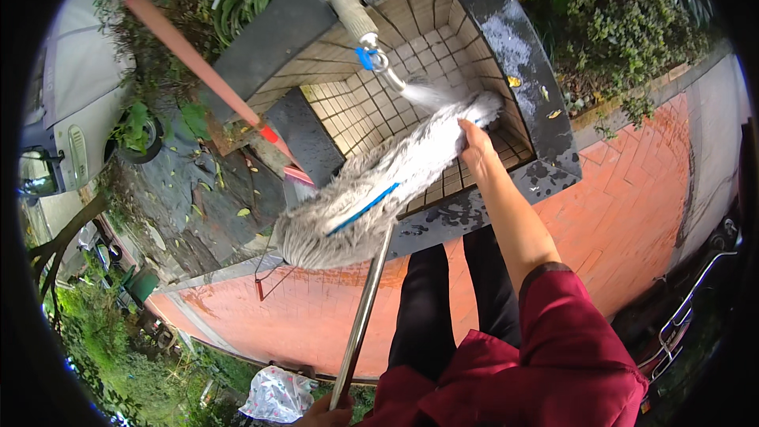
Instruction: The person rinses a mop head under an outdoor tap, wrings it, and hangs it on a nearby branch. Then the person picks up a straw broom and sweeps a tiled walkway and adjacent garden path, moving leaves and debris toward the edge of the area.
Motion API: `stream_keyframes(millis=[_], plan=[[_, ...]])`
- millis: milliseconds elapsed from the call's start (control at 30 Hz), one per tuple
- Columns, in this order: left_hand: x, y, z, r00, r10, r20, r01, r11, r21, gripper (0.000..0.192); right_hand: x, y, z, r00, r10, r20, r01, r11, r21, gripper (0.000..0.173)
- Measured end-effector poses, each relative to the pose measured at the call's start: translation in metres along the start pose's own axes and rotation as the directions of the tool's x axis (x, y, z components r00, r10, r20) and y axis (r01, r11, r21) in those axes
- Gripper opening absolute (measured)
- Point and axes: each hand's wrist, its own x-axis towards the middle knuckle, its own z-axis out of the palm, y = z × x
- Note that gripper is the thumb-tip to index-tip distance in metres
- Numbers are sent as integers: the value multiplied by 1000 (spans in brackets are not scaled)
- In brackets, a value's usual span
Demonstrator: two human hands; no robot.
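Note:
My right hand [476, 143] grips the far end of a wide, flat, grey string mop head [415, 157], which lies slantwise over a tiled outdoor sink [409, 59]. Low in the picture, my left hand [327, 414] is closed around the mop's metal pole [363, 308]; part of that hand is cut off by the frame. A blue strip [363, 209] runs along the mop head's near side. Water [430, 96] sprays from a metal tap [382, 65] with a blue handle onto the far end, beside my right hand. The mop's other end hangs past the sink's rim.
Dark, wet stone edging [548, 157] rims the sink. Left of it leans a broom with a pink handle [201, 65]. Behind my legs, a patterned plastic bag [277, 394] sits by the red paving [284, 326]. Plants [628, 41] grow beyond; a parked vehicle [83, 124] stands left.

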Motion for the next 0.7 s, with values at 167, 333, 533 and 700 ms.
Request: stream_keyframes(millis=[167,333,533,700], plan=[[-30,-76,-101,978,-38,-207,166,743,648,37,-98,9,5,979,-70,193,76,997,-27,10],[-55,-77,-149,911,-380,161,367,924,106,28,-210,-25,17,939,-222,264,206,975,86,22],[-45,-149,-112,785,-306,539,434,892,-125,24,-279,-99,-21,869,-442,223,447,894,29,31],[-54,-95,-29,874,-45,484,147,973,-176,25,-316,-131,-43,834,-536,135,537,843,30,19]])
